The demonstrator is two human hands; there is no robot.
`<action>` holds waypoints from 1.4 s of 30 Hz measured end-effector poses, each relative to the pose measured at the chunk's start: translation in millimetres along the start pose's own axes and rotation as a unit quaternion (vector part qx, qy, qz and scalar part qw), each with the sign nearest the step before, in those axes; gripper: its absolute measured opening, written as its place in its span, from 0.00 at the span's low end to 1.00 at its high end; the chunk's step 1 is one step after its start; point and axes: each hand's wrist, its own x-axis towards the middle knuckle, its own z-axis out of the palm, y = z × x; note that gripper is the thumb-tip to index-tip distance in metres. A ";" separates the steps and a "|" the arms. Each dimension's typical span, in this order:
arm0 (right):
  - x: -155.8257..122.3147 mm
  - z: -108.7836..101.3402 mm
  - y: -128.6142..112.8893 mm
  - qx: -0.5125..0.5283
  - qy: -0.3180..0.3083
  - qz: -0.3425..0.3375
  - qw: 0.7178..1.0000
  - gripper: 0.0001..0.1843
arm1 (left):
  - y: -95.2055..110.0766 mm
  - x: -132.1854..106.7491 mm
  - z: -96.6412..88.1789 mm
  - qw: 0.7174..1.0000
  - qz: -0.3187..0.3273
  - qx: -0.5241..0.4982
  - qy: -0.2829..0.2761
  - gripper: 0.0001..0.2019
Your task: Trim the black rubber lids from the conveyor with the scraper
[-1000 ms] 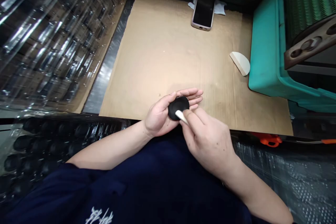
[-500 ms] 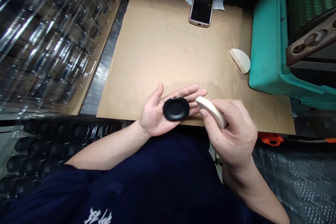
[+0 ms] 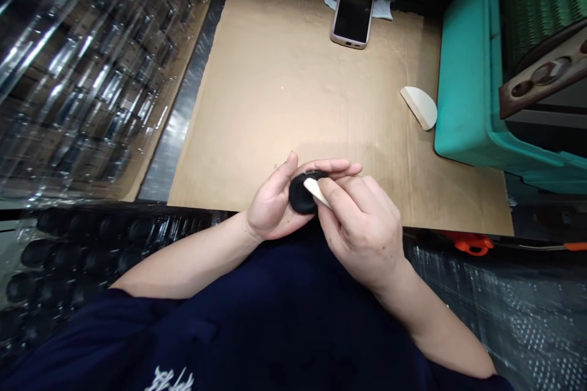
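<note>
The left grip [image 3: 274, 203] was spread wide, palm upward, with a black, rounded, shallow dish [image 3: 300, 198] resting in it, hollow facing up; its long axis was partly hidden. The right grip [image 3: 362, 220] was narrow, pinching a flat, cream-white pad [image 3: 314, 189] whose visible length slanted forward and leftward from the fingers, tip over the dish. Beyond the right grip, a cream-white half-disc [image 3: 420, 109] lay on brown cardboard [image 3: 284, 104], straight side facing near-left.
</note>
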 end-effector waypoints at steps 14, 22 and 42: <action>-3.5 3.7 -6.4 0.140 -0.022 0.044 0.989 0.11 | -0.9 0.0 -0.3 1.000 -0.008 0.019 -0.004 0.37; -5.2 4.7 -7.8 0.110 -0.039 0.033 0.993 0.11 | -2.3 0.1 -1.7 0.999 0.003 0.032 0.006 0.37; -21.5 -9.4 52.0 0.040 0.050 0.142 0.988 0.09 | -4.5 -0.1 2.3 0.997 0.039 0.028 0.065 0.25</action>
